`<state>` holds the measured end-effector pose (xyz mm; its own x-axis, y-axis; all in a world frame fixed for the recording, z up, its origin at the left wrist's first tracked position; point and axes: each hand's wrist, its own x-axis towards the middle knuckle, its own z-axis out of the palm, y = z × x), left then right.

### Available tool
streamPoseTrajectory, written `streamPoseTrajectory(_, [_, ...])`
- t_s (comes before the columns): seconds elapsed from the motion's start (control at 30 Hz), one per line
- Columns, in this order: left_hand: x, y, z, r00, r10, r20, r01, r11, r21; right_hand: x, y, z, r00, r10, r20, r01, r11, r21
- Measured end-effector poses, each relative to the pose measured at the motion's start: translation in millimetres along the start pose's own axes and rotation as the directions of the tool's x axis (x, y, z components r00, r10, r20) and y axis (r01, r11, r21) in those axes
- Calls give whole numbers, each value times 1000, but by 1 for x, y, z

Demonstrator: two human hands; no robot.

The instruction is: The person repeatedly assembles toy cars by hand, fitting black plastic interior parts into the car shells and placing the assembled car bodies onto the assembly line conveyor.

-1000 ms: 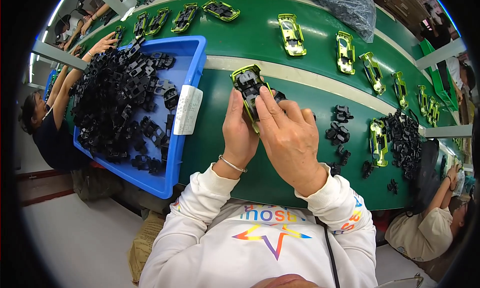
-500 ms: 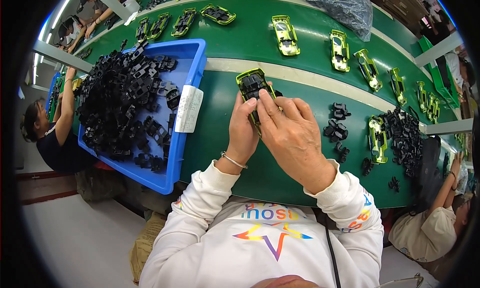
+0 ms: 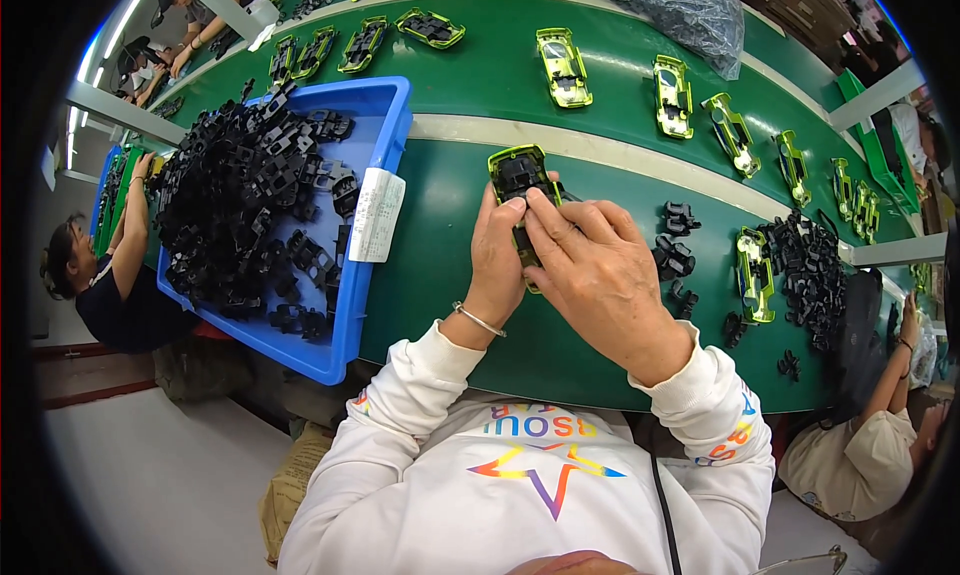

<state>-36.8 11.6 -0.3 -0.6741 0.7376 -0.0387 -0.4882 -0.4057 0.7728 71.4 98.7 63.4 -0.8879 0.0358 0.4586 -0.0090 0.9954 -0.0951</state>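
Above the green bench I hold a lime-green toy car body (image 3: 517, 159) with a black plastic insert (image 3: 519, 178) inside it. My left hand (image 3: 497, 250) is wrapped round its left side, thumb on the insert. Across the other side lies my right hand (image 3: 600, 265), its fingertips pressed onto the black insert beside the left thumb. The palm and fingers cover the lower half of the car body. Right of my hands, several small black parts (image 3: 676, 258) lie on the bench next to another lime-green car body (image 3: 754, 275).
A blue bin (image 3: 385, 135) heaped with black plastic parts (image 3: 245, 175) stands at the left. Beyond a pale rail, the green conveyor belt (image 3: 490, 65) carries several car bodies. A pile of black parts (image 3: 806, 280) lies at the right. Other people work on both sides.
Both hands have shifted slightly right with the car body, which has turned a little more upright. Car bodies on the belt have slid slightly left.
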Motion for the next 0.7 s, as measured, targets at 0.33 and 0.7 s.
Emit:
streamPoseTrajectory(0.33, [-1, -6, 0, 998, -42, 52, 36, 992, 121, 26, 43, 12, 822, 561, -98, -377, 665, 644])
streamPoseTrajectory(0.7, [9, -9, -4, 953, -229, 197, 228, 973, 27, 27, 72, 30, 603, 433, 669, -727, -47, 685])
